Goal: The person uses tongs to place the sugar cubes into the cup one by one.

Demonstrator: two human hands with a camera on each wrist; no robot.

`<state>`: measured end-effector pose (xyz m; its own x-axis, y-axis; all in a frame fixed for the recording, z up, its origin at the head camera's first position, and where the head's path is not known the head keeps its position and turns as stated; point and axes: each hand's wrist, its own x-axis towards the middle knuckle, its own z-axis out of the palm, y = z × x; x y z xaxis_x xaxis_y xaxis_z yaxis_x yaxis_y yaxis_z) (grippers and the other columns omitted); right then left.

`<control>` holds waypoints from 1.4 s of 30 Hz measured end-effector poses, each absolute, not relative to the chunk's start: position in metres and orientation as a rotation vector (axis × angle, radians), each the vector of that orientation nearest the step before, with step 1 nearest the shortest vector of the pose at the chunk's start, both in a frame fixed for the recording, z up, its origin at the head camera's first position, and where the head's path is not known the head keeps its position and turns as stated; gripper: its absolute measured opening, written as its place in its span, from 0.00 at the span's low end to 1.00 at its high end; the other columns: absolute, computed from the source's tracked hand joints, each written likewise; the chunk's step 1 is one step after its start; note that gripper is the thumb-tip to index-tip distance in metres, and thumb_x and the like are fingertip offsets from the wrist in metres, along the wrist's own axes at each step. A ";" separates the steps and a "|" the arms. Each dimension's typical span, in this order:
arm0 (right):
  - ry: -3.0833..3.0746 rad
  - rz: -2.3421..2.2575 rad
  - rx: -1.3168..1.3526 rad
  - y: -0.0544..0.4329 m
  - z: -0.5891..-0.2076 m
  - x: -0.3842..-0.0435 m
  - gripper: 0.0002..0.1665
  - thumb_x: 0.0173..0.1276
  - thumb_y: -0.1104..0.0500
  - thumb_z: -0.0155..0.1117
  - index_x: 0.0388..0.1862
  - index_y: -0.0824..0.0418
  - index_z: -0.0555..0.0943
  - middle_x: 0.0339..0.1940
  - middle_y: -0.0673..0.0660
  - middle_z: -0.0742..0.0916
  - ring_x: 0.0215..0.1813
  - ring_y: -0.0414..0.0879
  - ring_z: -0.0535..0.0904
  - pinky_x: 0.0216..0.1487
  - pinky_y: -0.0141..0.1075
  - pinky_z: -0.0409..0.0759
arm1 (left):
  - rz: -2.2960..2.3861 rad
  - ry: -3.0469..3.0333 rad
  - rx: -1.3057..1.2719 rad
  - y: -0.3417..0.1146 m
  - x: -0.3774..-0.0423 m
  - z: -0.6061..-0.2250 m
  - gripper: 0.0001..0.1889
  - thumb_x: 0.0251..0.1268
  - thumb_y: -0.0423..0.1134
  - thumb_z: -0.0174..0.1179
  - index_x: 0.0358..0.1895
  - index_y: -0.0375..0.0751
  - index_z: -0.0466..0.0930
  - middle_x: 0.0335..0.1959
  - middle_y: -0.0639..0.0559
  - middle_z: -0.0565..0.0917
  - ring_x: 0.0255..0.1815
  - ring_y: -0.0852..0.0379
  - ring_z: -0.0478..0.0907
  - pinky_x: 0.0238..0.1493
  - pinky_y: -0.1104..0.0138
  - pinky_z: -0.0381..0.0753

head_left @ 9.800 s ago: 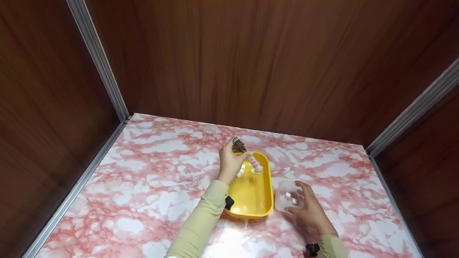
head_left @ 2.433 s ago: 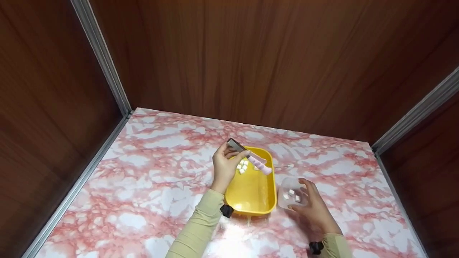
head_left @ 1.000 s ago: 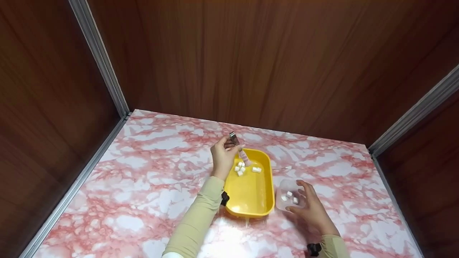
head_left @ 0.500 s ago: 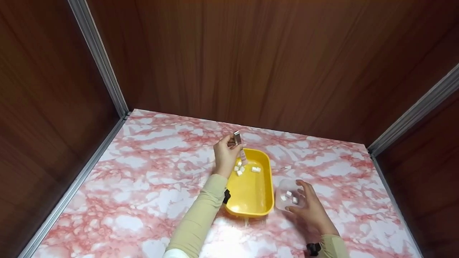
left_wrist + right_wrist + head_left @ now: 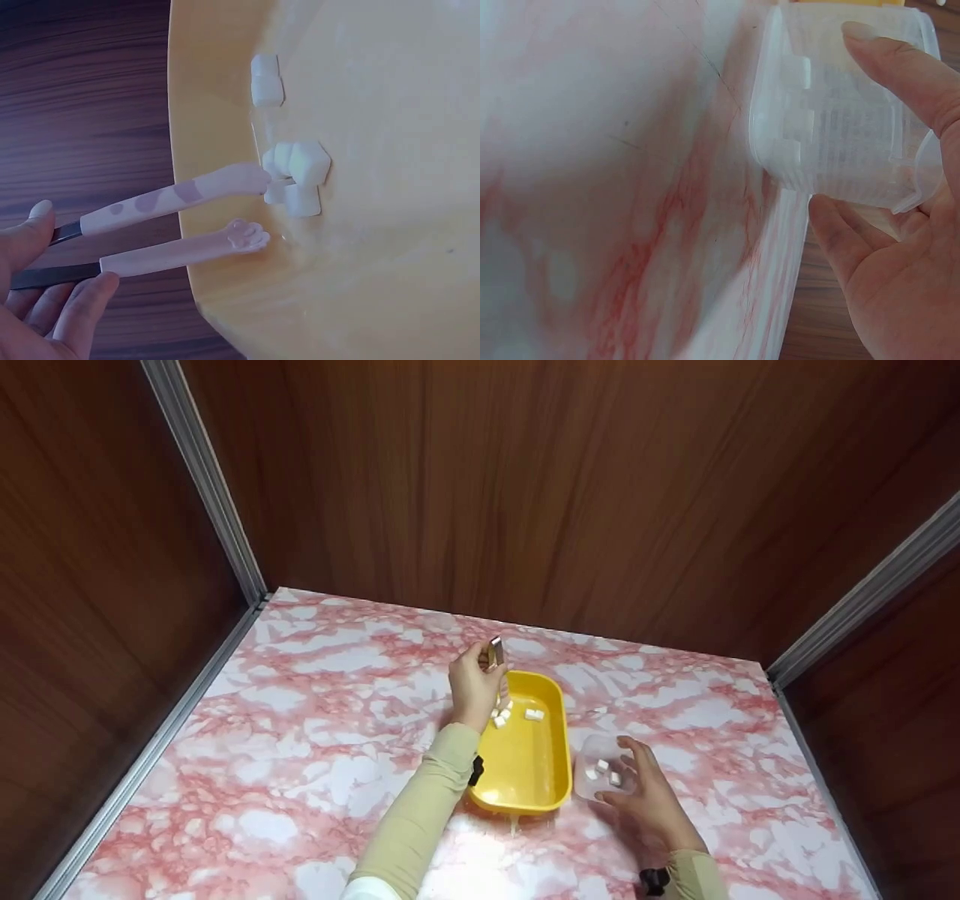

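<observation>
In the head view my left hand (image 5: 472,686) grips metal tongs (image 5: 497,651) with pink paw-shaped ends, over the far left side of a yellow tray (image 5: 525,769). The left wrist view shows the paw ends (image 5: 244,178) apart with nothing between them; one appears to be at the edge of a cluster of white cubes (image 5: 306,163). Beside that cluster lie two more white cubes (image 5: 266,90) close together. My right hand (image 5: 656,802) holds a clear plastic container (image 5: 847,112) around its sides, thumb on one side. Three white cubes (image 5: 799,122) are visible inside it.
The container stands just right of the tray on a pink-and-white marbled table (image 5: 300,780). Brown wood-look panels (image 5: 510,495) rise behind and at both sides, with metal rails (image 5: 202,472) at the corners.
Over the last second my left hand has shifted slightly right, and the tongs' paw ends have swung left to the cube cluster. The container has gained a cube since the oldest frame.
</observation>
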<state>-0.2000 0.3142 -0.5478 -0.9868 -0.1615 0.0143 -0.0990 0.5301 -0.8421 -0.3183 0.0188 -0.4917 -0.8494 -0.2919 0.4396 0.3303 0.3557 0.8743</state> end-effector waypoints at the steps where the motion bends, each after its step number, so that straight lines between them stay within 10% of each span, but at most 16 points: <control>1: 2.708 -1.457 -0.232 0.314 -0.548 -0.200 0.57 0.47 0.63 0.79 0.72 0.56 0.56 0.72 0.57 0.60 0.71 0.64 0.58 0.63 0.50 0.69 | -1.516 -2.092 -0.026 0.019 -0.319 -0.492 0.11 0.47 0.29 0.73 0.34 0.39 0.82 0.28 0.52 0.83 0.31 0.59 0.81 0.35 0.69 0.81; 42: 2.736 -1.445 -0.250 0.313 -0.548 -0.200 0.56 0.48 0.65 0.79 0.72 0.57 0.56 0.71 0.57 0.62 0.71 0.64 0.59 0.63 0.51 0.69 | -1.455 -2.196 0.015 0.026 -0.315 -0.494 0.12 0.47 0.30 0.74 0.29 0.43 0.77 0.23 0.50 0.81 0.25 0.58 0.77 0.30 0.65 0.80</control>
<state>-0.1998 0.3135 -0.5479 -0.9863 -0.1593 0.0424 -0.1249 0.5540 -0.8231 -0.3150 0.0264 -0.4945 -0.8741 -0.2771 0.3990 0.2594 0.4284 0.8656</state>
